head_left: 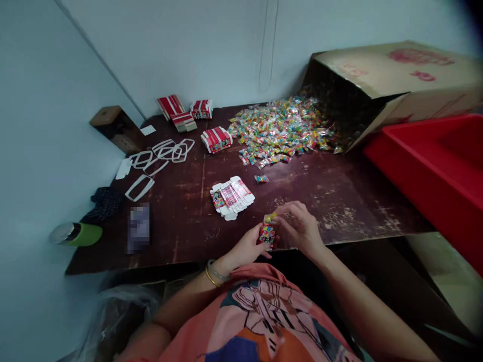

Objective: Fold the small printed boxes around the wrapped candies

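Observation:
My left hand [248, 247] is wrapped round a small red printed box [267, 233], held upright at the table's front edge with its top end open. At that opening, my right hand [300, 224] pinches a small yellow wrapped candy [269, 218]. Whether the candy is partly inside the box I cannot tell. Just beyond my hands lies a fanned stack of flat, unfolded boxes [233, 197]. One loose wrapped candy [261, 179] rests to the right of that stack.
A big heap of wrapped candies [281, 130] spills from a tipped cardboard carton [396, 70]. A red bin [422, 151] stands at right. Banded box bundles [217, 139], white straps [139, 187], a brown box [116, 129] and a green bottle [85, 234] lie leftward.

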Demonstrator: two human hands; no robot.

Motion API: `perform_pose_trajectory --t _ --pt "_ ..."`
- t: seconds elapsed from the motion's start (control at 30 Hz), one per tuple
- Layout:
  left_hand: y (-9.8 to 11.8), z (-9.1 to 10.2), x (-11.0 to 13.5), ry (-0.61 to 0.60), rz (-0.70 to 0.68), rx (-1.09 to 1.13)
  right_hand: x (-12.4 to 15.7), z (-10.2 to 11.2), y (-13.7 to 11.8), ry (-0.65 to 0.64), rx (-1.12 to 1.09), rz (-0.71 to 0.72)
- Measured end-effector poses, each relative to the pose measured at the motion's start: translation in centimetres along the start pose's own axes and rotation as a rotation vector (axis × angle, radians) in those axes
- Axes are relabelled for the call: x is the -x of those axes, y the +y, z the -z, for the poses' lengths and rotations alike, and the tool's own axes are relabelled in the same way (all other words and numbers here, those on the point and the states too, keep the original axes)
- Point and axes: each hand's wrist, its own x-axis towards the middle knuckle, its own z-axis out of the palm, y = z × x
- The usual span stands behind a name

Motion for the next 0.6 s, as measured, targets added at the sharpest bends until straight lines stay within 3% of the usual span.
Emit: perform_pose_trajectory --t 0.1,0.23,0.33,0.47,0.6 --pt "-0.3 0.7 -0.1 0.014 0.033 -0.018 -0.1 0.9 0.3 -0.088 0.156 0.12" --pt "-0.7 0.8 -0.3 0.038 0.032 -0.054 0.0 1.1 0.7 -0.132 0.183 0.141" --pt "-0.5 0.3 -0.5 0.024 0.008 -0.129 0.5 0.0 0.7 -0.135 0.076 0.071" --pt "-0.1 -0.4 -0.6 0.025 -0.012 -0.117 1.2 -1.9 0.9 0.0 0.015 -0.078" --pt "-0.3 -0.2 -0.5 0.071 -0.018 -0.011 2.4 -2.9 0.9 -0.104 -0.036 -0.066"
